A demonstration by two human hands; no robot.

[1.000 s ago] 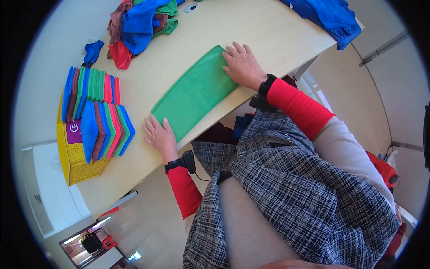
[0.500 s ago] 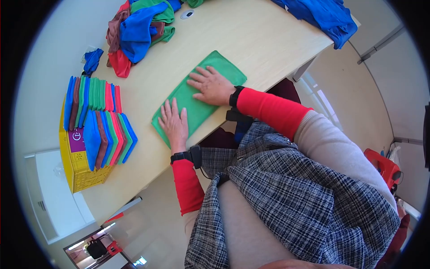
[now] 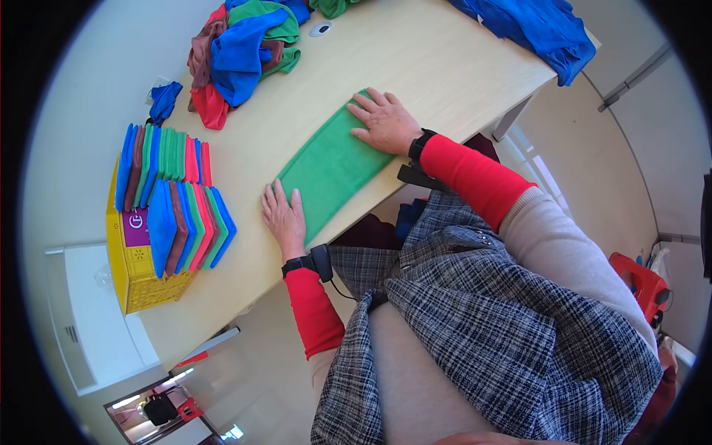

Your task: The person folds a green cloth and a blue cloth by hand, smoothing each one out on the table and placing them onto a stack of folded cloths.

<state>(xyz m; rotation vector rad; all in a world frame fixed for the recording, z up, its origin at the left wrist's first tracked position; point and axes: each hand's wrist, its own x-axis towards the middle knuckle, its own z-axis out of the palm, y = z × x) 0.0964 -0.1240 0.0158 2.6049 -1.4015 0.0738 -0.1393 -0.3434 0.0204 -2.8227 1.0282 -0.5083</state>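
A green cloth [image 3: 330, 163], folded into a long flat strip, lies slantwise near the front edge of the table. My left hand [image 3: 284, 216] rests at its near left end, fingers stretched out and nothing gripped. At the far right end, my right hand [image 3: 387, 122] lies flat with its fingers apart, partly covering that end of the cloth. Both palms face down.
A yellow crate [image 3: 148, 274] at the left holds two rows of folded cloths [image 3: 174, 156] in several colours. Loose cloths [image 3: 241, 59] are heaped at the back. Blue fabric [image 3: 530, 33] hangs over the far right corner of the wooden table [image 3: 423, 63].
My hands have slid outward from the middle of the cloth to its two ends, the right one going up and to the right. The view has shifted slightly.
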